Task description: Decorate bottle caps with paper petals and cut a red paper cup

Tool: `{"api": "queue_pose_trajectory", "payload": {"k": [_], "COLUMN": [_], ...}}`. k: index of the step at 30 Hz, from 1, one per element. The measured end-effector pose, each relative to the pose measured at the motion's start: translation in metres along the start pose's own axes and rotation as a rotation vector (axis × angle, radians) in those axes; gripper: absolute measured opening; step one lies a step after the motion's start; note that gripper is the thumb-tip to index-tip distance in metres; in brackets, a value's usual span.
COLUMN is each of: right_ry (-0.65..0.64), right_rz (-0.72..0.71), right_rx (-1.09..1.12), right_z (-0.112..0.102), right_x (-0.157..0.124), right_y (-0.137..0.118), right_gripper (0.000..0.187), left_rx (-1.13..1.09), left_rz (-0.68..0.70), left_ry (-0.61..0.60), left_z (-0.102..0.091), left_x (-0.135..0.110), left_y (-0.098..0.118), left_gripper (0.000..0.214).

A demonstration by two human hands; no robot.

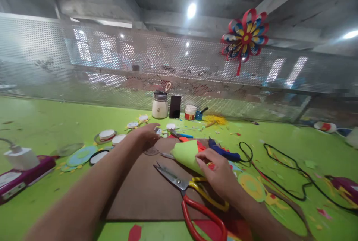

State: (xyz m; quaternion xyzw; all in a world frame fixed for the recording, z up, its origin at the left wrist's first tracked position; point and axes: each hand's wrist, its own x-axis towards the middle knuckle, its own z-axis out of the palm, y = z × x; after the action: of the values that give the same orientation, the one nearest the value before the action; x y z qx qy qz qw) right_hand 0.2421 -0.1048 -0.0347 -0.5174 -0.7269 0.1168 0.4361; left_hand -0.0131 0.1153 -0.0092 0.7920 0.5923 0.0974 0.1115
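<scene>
My right hand [215, 168] is closed on a light green paper sheet [186, 153], its thumb and fingers pinching the right edge. The sheet is curved and lifted off the brown board [140, 196]. My left hand [148, 135] reaches to the far edge of the board, fingers stretched and apart, beside a small whitish round piece [158, 131]; whether it touches this is unclear. Large scissors [179, 182] with one red and one yellow handle lie spread on the board below the paper. A semicircular protractor [151, 152] lies under my left wrist. Red paper pieces show behind the green sheet.
A blue-handled tool [223, 151] and a black cord [291, 166] lie to the right. A jug [160, 107], phone [175, 107] and small tubs [190, 112] stand along the perforated screen. Tape rolls [107, 135] and a purple power strip [25, 177] are at left.
</scene>
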Motion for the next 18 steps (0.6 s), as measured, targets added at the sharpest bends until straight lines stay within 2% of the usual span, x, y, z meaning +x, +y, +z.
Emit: {"api": "queue_pose_trajectory", "payload": {"k": [6,13,15,18], "right_ry": [-0.002,-0.046,-0.038,-0.026], "right_rz": [0.010,0.027,0.028,0.015], "right_rx": [0.008,-0.020,-0.008,0.022], "right_z": [-0.001,-0.001,-0.002,-0.004], "right_x": [-0.001,-0.004,-0.003,-0.002], "right_y": [0.000,0.000,0.000,-0.002], "right_gripper": [0.013,0.012,0.012,0.012], "left_rx": [0.047,-0.055,-0.135,-0.295], "left_rz": [0.018,-0.106,-0.165,-0.264], "left_ry": [0.128,0.264,0.345,0.547], "left_z": [-0.008,-0.017,-0.027,-0.049], "left_x": [0.016,0.028,0.028,0.025], "left_y": [-0.014,-0.038,-0.043,-0.049], "left_gripper": [0.036,0.036,0.036,0.036]}}
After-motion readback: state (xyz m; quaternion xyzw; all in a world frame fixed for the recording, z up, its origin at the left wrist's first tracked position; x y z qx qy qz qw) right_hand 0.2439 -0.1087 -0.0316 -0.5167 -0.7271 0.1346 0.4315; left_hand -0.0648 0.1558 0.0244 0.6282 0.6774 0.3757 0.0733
